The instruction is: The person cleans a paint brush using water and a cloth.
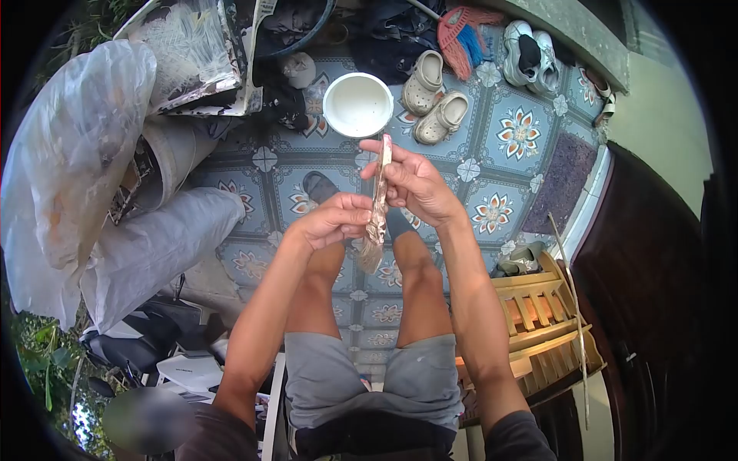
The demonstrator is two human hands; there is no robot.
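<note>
In the head view, the left hand pinches the lower part of a long narrow strip, and the fingers of the right hand grasp its upper part. The strip stands almost upright above the knees, over the tiled floor. Its top edge is near the white bowl, beside the beige clogs, and there is free floor between the plastic sheet and the wooden chair.

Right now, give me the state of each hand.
Left hand: shut, pinching the lower part of the long narrow strip.
Right hand: shut, gripping the same strip higher up.
</note>
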